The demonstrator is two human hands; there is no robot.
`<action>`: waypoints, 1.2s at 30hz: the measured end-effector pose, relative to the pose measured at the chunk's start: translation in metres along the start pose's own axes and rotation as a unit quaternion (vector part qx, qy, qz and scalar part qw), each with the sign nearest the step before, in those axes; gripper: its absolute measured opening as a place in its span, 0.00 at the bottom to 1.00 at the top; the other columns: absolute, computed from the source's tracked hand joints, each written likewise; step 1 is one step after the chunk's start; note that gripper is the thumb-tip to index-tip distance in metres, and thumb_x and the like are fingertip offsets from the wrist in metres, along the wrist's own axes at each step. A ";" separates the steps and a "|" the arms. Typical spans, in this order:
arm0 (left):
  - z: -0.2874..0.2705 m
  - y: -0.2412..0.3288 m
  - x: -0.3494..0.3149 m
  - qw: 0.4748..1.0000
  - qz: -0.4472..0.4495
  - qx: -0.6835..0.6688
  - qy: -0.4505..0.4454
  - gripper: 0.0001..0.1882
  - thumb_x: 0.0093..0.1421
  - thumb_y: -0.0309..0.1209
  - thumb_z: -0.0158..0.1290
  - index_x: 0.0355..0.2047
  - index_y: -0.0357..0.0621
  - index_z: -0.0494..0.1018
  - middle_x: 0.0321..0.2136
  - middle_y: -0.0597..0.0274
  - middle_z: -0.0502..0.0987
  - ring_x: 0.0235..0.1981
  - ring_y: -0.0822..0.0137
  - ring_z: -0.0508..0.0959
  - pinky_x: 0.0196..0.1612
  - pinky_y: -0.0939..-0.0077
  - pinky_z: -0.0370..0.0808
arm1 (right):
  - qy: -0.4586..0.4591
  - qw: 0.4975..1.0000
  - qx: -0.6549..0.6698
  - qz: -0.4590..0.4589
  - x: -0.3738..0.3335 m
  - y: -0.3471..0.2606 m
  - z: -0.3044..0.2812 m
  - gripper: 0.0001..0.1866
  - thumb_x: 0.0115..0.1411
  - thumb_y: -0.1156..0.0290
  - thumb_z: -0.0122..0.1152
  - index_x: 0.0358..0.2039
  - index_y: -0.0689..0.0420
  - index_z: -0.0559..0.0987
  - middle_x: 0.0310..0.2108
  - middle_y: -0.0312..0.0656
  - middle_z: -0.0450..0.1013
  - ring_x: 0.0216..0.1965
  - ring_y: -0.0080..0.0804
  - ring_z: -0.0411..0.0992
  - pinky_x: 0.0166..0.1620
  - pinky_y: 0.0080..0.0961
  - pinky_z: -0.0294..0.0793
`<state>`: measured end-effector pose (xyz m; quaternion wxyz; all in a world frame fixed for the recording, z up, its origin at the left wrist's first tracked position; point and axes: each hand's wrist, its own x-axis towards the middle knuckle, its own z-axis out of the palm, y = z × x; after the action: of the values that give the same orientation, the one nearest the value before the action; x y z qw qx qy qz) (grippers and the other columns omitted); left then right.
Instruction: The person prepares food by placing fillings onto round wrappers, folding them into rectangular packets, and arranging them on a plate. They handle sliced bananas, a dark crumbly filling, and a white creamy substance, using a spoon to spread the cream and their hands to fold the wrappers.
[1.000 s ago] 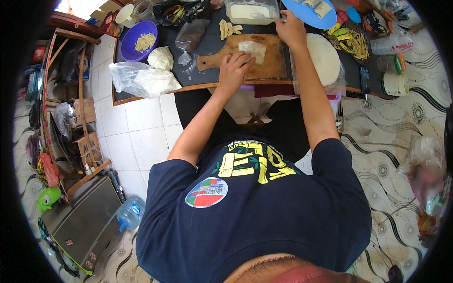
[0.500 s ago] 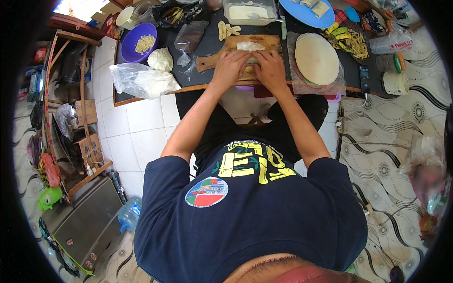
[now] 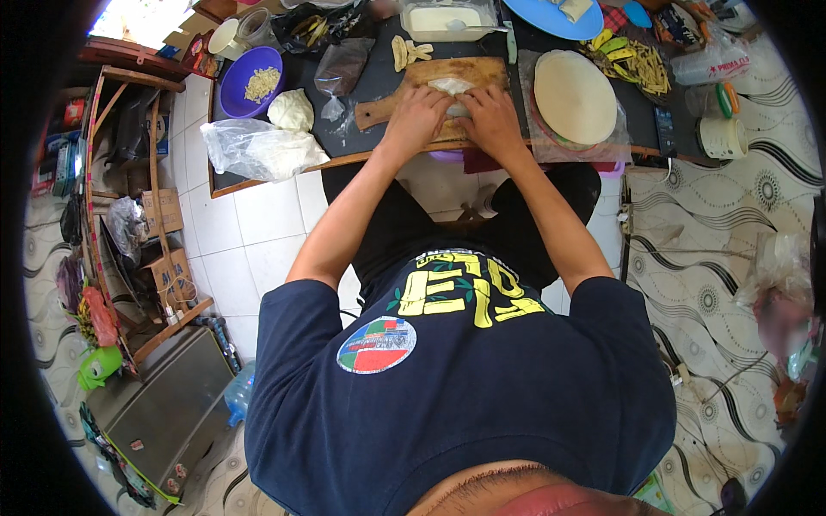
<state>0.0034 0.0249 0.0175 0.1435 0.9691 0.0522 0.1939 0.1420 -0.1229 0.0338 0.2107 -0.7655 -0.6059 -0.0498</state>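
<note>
My left hand (image 3: 417,119) and my right hand (image 3: 492,122) meet over the wooden cutting board (image 3: 465,69). Between them lies a folded pale wrapper (image 3: 451,86), its far end showing past the fingertips. Both sets of fingers are curled down on its sides and hold it against the board. Whatever the wrapper encloses is hidden. Just beyond the board lie peeled banana pieces (image 3: 409,53). To the right sits a stack of round pale wrappers (image 3: 575,96) on a plastic sheet.
A blue plate (image 3: 551,27) carries a wrapped roll (image 3: 575,9). Near it are a clear tub (image 3: 443,37) of white mixture with a spoon, and banana peels (image 3: 632,69). At left stand a purple bowl (image 3: 231,99) of chopped pieces and a white plastic bag (image 3: 249,148).
The view has shifted slightly, so less of the blue plate and its rolls shows. Both hands remain on the wrapper, with only small finger movement.
</note>
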 end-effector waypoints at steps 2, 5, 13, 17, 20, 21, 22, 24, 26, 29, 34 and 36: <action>-0.004 0.008 -0.008 1.000 -0.001 -0.016 0.003 0.20 0.56 0.28 0.59 0.50 0.41 0.77 0.47 0.58 0.79 0.52 0.55 0.75 0.55 0.58 0.70 | 0.002 1.000 0.007 -0.007 -0.008 -0.003 -0.001 0.24 0.51 0.64 0.73 0.49 0.53 0.82 0.46 0.37 0.75 0.49 0.41 0.70 0.49 0.40 0.69; -0.006 0.012 -0.013 0.999 -0.001 -0.034 0.013 0.19 0.56 0.28 0.59 0.50 0.41 0.76 0.47 0.58 0.79 0.52 0.54 0.75 0.55 0.58 0.71 | 0.000 1.000 0.016 0.002 -0.015 -0.011 -0.004 0.23 0.51 0.65 0.73 0.49 0.54 0.81 0.46 0.38 0.75 0.49 0.41 0.70 0.49 0.40 0.69; -0.016 0.007 -0.004 0.999 0.000 -0.029 -0.038 0.18 0.60 0.28 0.57 0.51 0.43 0.75 0.46 0.56 0.78 0.51 0.51 0.74 0.55 0.57 0.71 | 0.008 1.000 0.007 0.013 -0.008 -0.013 -0.004 0.23 0.51 0.66 0.73 0.48 0.56 0.81 0.45 0.40 0.75 0.50 0.43 0.70 0.49 0.40 0.69; -0.024 0.009 0.002 0.998 -0.004 -0.039 -0.056 0.19 0.59 0.28 0.58 0.51 0.43 0.74 0.44 0.55 0.78 0.51 0.50 0.74 0.55 0.57 0.71 | 0.008 1.000 0.006 0.012 -0.008 -0.014 -0.004 0.23 0.50 0.66 0.73 0.47 0.57 0.81 0.44 0.40 0.74 0.50 0.43 0.70 0.49 0.40 0.69; -0.026 0.008 0.003 0.996 -0.005 -0.047 -0.073 0.20 0.58 0.29 0.60 0.51 0.42 0.74 0.44 0.55 0.78 0.51 0.50 0.74 0.56 0.57 0.71 | 0.009 1.000 0.002 0.019 -0.009 -0.014 -0.001 0.23 0.50 0.66 0.73 0.48 0.56 0.80 0.45 0.40 0.74 0.50 0.42 0.70 0.49 0.40 0.69; -0.025 0.008 0.004 0.996 -0.006 -0.050 -0.080 0.21 0.57 0.29 0.60 0.51 0.42 0.74 0.44 0.54 0.78 0.51 0.50 0.74 0.56 0.57 0.71 | 0.006 1.000 -0.001 0.019 -0.009 -0.013 0.000 0.24 0.50 0.66 0.73 0.48 0.56 0.80 0.45 0.41 0.74 0.50 0.43 0.70 0.49 0.40 0.69; -0.024 0.007 0.004 0.995 -0.005 -0.050 -0.082 0.21 0.57 0.29 0.60 0.52 0.42 0.74 0.44 0.54 0.78 0.51 0.50 0.74 0.56 0.57 0.71 | 0.004 1.000 -0.003 0.019 -0.009 -0.014 -0.001 0.24 0.50 0.67 0.73 0.48 0.56 0.80 0.45 0.41 0.75 0.49 0.43 0.70 0.49 0.41 0.69; -0.022 0.005 0.004 0.995 -0.003 -0.049 -0.086 0.21 0.57 0.30 0.61 0.52 0.42 0.74 0.45 0.53 0.78 0.51 0.49 0.74 0.56 0.57 0.71 | 0.002 1.000 -0.005 0.022 -0.009 -0.015 -0.002 0.24 0.50 0.67 0.72 0.49 0.56 0.79 0.44 0.41 0.75 0.49 0.43 0.71 0.48 0.41 0.69; -0.021 0.004 0.005 0.994 -0.015 -0.053 -0.090 0.22 0.57 0.30 0.61 0.52 0.42 0.74 0.45 0.52 0.79 0.51 0.49 0.74 0.56 0.57 0.70 | 0.003 1.000 -0.004 0.028 -0.008 -0.016 -0.004 0.24 0.51 0.67 0.72 0.49 0.56 0.79 0.43 0.42 0.76 0.49 0.44 0.71 0.48 0.41 0.69; -0.020 -0.002 0.008 0.994 -0.014 -0.057 -0.095 0.21 0.58 0.30 0.60 0.52 0.42 0.74 0.45 0.51 0.79 0.51 0.49 0.74 0.56 0.56 0.70 | 0.003 0.999 0.002 0.037 -0.006 -0.016 -0.006 0.24 0.51 0.67 0.72 0.49 0.55 0.78 0.40 0.42 0.77 0.48 0.44 0.71 0.47 0.42 0.69; -0.026 -0.001 0.014 0.993 -0.008 -0.039 -0.115 0.20 0.59 0.32 0.59 0.52 0.44 0.76 0.42 0.51 0.81 0.51 0.49 0.74 0.55 0.55 0.70 | -0.009 1.000 0.008 0.027 -0.004 -0.008 -0.005 0.20 0.52 0.65 0.72 0.46 0.54 0.79 0.39 0.41 0.78 0.47 0.44 0.71 0.46 0.42 0.68; -0.028 -0.001 0.015 0.992 -0.006 -0.041 -0.116 0.19 0.60 0.33 0.59 0.51 0.45 0.76 0.42 0.52 0.81 0.51 0.49 0.74 0.55 0.55 0.70 | -0.009 1.000 0.009 0.018 -0.003 -0.007 -0.005 0.19 0.53 0.65 0.71 0.45 0.54 0.80 0.40 0.41 0.77 0.48 0.43 0.71 0.47 0.42 0.69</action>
<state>0.0061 0.0349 0.0469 0.1896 0.9779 0.0334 0.0812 0.1356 -0.1264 0.0392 0.2131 -0.7750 -0.5940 -0.0333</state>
